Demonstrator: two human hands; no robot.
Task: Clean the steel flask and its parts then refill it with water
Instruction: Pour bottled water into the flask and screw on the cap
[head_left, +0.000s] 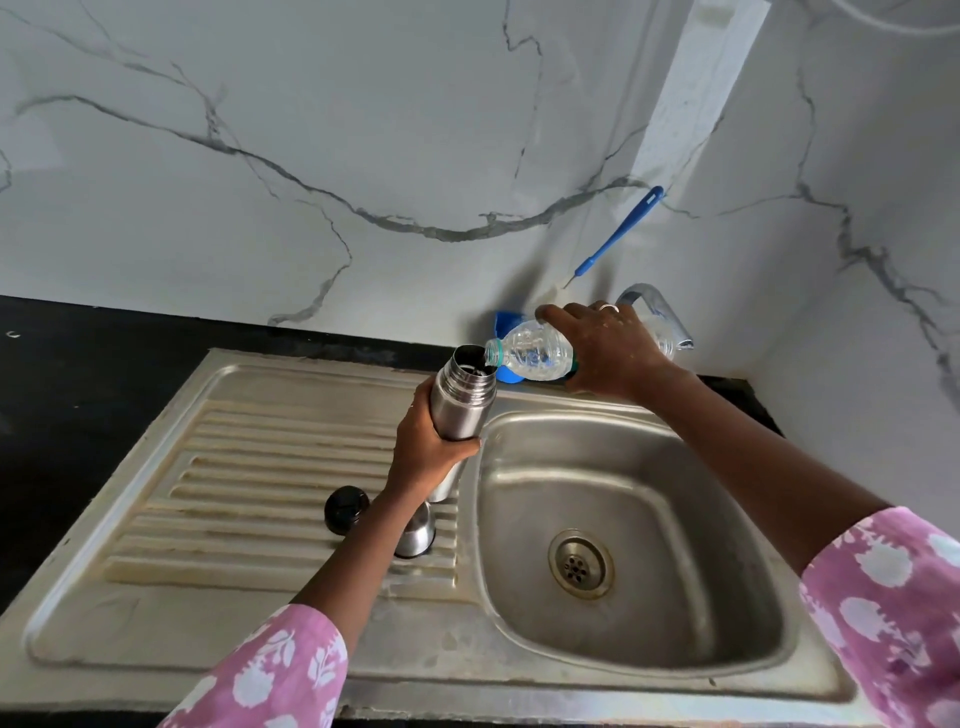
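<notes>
Steel sink (631, 525) drainboard holds black stopper (346, 510) beside steel cup (415, 532).

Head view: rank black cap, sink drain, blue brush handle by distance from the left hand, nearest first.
From the left hand, which grips the flask:
1. Black cap, on the drainboard just below-left.
2. Sink drain, in the basin to the right.
3. Blue brush handle, against the back wall.

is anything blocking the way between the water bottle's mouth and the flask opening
Nothing visible does. The plastic bottle, tipped by the right hand, has its mouth right at the open flask, which the left hand grips.
</notes>
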